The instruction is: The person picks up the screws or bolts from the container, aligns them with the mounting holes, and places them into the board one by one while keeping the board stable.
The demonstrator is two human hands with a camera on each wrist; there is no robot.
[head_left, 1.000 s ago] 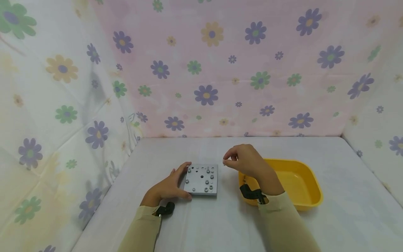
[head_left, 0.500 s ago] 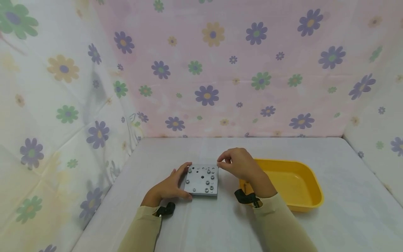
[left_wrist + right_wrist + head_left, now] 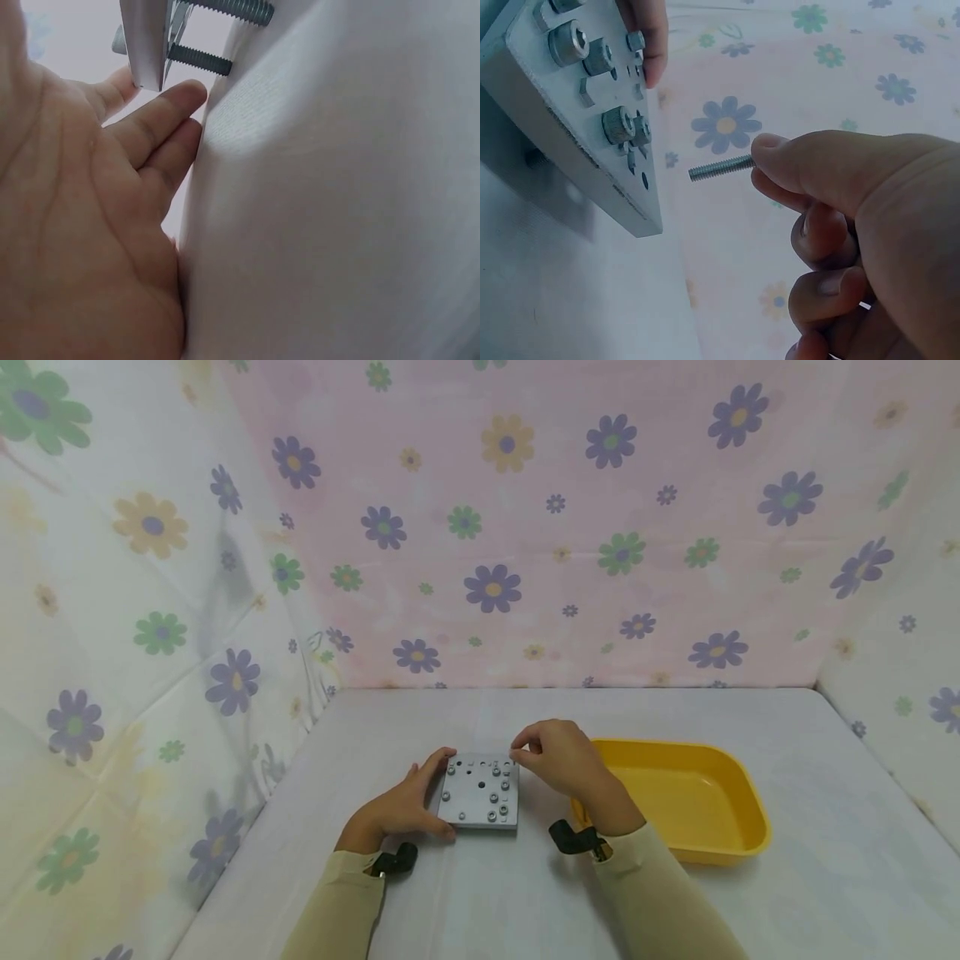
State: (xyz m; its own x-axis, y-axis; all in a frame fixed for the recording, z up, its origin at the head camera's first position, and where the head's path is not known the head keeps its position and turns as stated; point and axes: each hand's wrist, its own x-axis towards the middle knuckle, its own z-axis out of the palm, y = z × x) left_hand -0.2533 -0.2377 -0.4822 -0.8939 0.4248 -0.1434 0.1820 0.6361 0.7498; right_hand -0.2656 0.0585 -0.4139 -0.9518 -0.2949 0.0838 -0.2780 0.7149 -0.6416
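Note:
A silver metal plate with holes and several socket-head bolts in it stands raised on the table. Threaded shanks stick out beneath it in the left wrist view. My left hand grips the plate from its left side, forefinger at the far corner and thumb at the near one. Thumb and forefinger of my right hand pinch a screw over the plate's far right corner. Its threaded end points at the plate, apart from it, in the right wrist view; the fingertips hide its head.
A yellow tray sits on the white table to the right, partly behind my right forearm. Flowered cloth hangs behind the table and along both sides.
My right hand has moved left and a little nearer, from beside the tray to the plate's far right corner, carrying the screw. The left hand and plate have stayed put.

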